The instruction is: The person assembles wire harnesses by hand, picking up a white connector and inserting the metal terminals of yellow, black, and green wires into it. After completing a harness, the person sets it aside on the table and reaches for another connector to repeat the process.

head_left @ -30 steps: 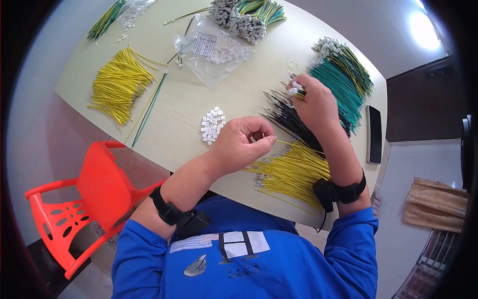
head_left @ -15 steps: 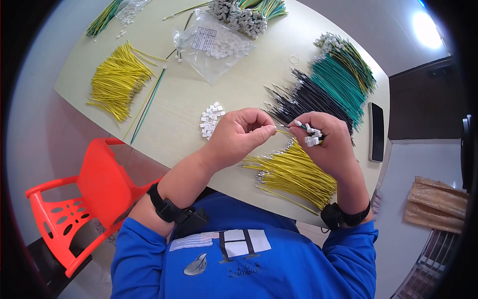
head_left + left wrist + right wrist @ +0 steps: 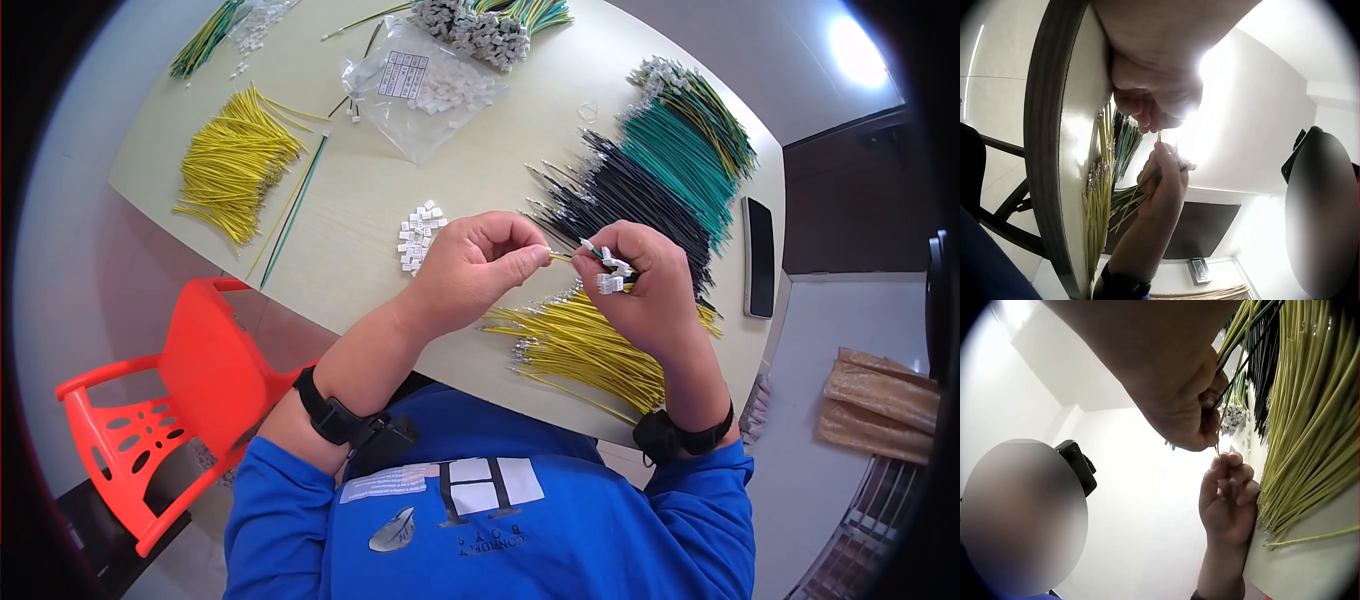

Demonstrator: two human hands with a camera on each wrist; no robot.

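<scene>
My left hand [image 3: 478, 268] pinches a tiny pale piece, apparently a connector, between thumb and forefinger above the table. A thin yellow wire [image 3: 562, 257] spans the short gap to my right hand [image 3: 652, 278]. The right hand grips several wires tipped with white connectors [image 3: 612, 284], which stick out beside its thumb. In the right wrist view, yellow and dark wires [image 3: 1235, 381] trail from that fist, and its fingertips almost meet the left ones. Below the hands lie yellow wires [image 3: 590, 355] with metal ends. Black wires [image 3: 635, 195] lie just beyond. The pinched piece is mostly hidden by fingers.
Loose white connectors [image 3: 418, 240] lie left of the hands. Farther back are a clear bag [image 3: 420, 90] of connectors and a bundle of wires with connectors [image 3: 480, 35]. Green wires [image 3: 680, 155] and a phone [image 3: 758, 258] are at right, another yellow pile [image 3: 235, 165] at left.
My right hand has come back from the black wires toward me and to the left hand, carrying its connector-tipped wires. The left hand has shifted slightly up and still pinches.
</scene>
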